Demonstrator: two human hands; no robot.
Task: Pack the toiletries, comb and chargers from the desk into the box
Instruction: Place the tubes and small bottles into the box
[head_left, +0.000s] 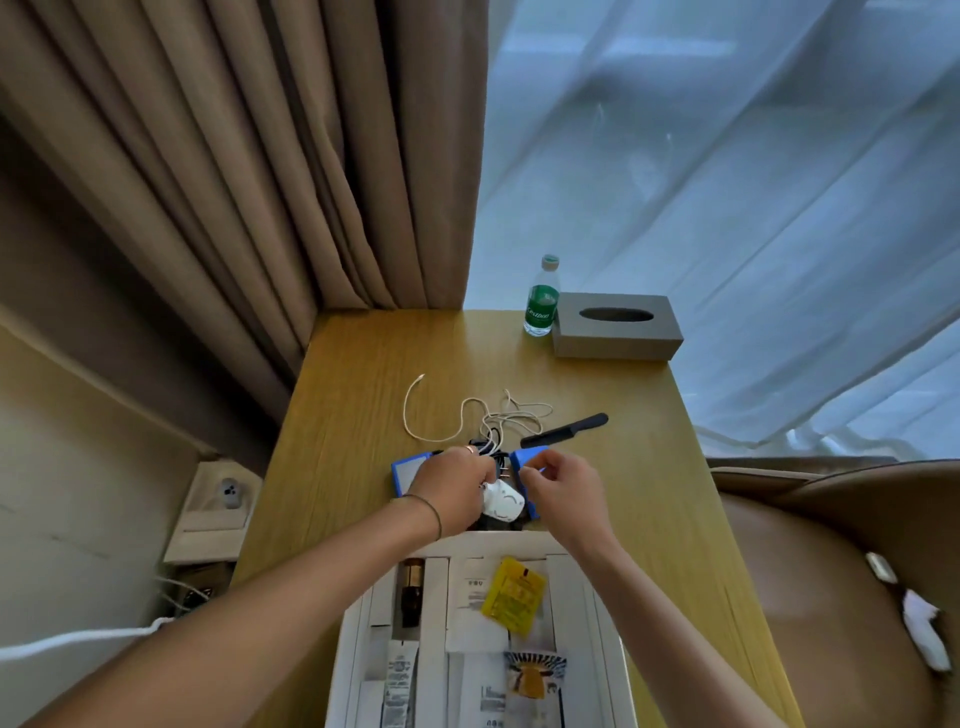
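Note:
A small blue box (408, 472) stands open at mid-desk with black and white chargers inside. My left hand (457, 488) reaches into it and grips a white charger plug (501, 501). Its white cable (467, 413) trails in loops over the desk beyond the box. My right hand (558, 491) pinches the blue flap (530, 457) at the box's right side. A black comb (566, 430) lies just behind that flap. Nearer me, a white tray (569, 564) holds toiletry sachets, a yellow packet (513, 592) and a dark bottle (412, 587).
A green-labelled water bottle (542, 299) and a grey tissue box (618, 325) stand at the desk's far right. Brown curtains (260, 182) hang behind the desk. A brown leather chair (841, 571) is on the right. A wall socket (228, 493) sits low left.

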